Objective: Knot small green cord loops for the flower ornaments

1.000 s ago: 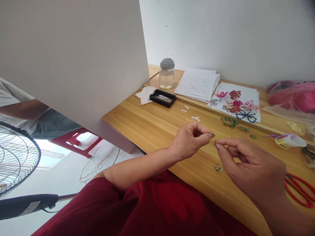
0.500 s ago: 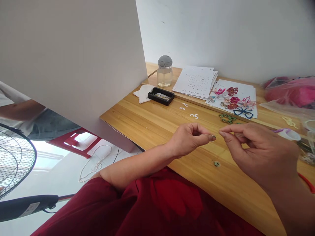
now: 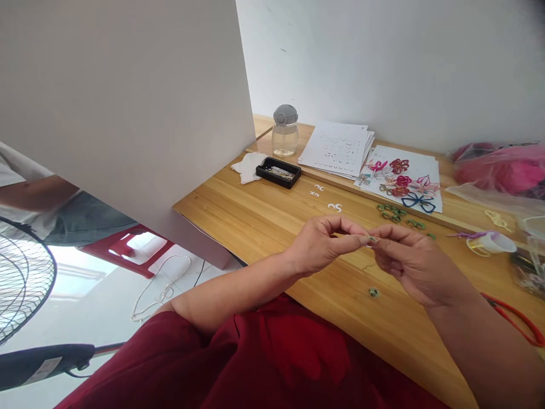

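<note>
A small green piece (image 3: 373, 239), its details too fine to make out, is pinched between the thumb and forefinger of my left hand (image 3: 319, 243). My right hand (image 3: 411, 258) meets it from the other side, its thumb and forefinger closed at the same piece. Below the hands, a single green ring-like piece (image 3: 374, 292) lies on the wooden table. Beyond my right hand is a group of similar green pieces (image 3: 390, 212). White crescent cut-outs (image 3: 335, 208) lie on the table past my left hand.
A black tray (image 3: 279, 180) of small bits stands near a water bottle (image 3: 285, 136) and paper sheets (image 3: 334, 150). Colourful flower ornaments (image 3: 400, 180) lie on paper. To the right are a thread spool (image 3: 494, 243) and a red-handled tool (image 3: 517, 319). A partition (image 3: 170, 102) rises at left.
My right hand has moved left, and its fingertips now meet the small green piece in my left hand. The spool and the red-handled tool show more fully.
</note>
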### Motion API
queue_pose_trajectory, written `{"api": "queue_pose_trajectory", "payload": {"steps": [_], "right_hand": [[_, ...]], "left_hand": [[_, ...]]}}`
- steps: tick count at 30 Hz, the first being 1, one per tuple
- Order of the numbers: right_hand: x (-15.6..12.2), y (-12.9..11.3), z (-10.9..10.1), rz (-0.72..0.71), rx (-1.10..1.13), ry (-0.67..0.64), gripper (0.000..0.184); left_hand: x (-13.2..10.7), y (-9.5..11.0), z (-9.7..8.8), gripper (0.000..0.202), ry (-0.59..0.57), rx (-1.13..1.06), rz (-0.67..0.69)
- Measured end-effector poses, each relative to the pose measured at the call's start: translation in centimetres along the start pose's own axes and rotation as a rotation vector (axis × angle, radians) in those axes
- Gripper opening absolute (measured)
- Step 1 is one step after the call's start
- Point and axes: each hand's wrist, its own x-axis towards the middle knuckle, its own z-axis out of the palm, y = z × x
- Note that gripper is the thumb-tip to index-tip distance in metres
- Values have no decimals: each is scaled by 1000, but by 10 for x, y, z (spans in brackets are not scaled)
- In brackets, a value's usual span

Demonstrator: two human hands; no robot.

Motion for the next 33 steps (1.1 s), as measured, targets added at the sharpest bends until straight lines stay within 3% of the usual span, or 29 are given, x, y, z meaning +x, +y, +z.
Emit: {"api": "queue_pose_trajectory", "payload": {"steps": [3,7,13,17,20,22,25,28,33], "right_hand": [[-1,8,2,68,78,-13,50],[-7,17,0,-34,-20,25,40],[-22,18,2,-366,-492,273,18],[-31,18,6,-706,-822,412,7],[-32,18,6,-962,-1004,393,6],[-30,15,5,-1038,-1059,341,9],[-28,5,2,-1036,-1047,268,9],[-26,-6,-4,-944,-972,242,8],[-15,-10,-14,-480,-612,215,16]], "left_hand": [[3,-2,0,52,5,-56,24],[6,-5,0,52,65,-49,36],[7,-8,1,46,97,-15,59],[7,-8,2,40,118,22,58],[8,-10,3,37,123,62,56],[7,-11,3,36,115,100,59],[4,-10,1,36,90,217,75],[0,-5,-1,33,12,293,95],[-3,4,-2,40,-89,208,30]]}}
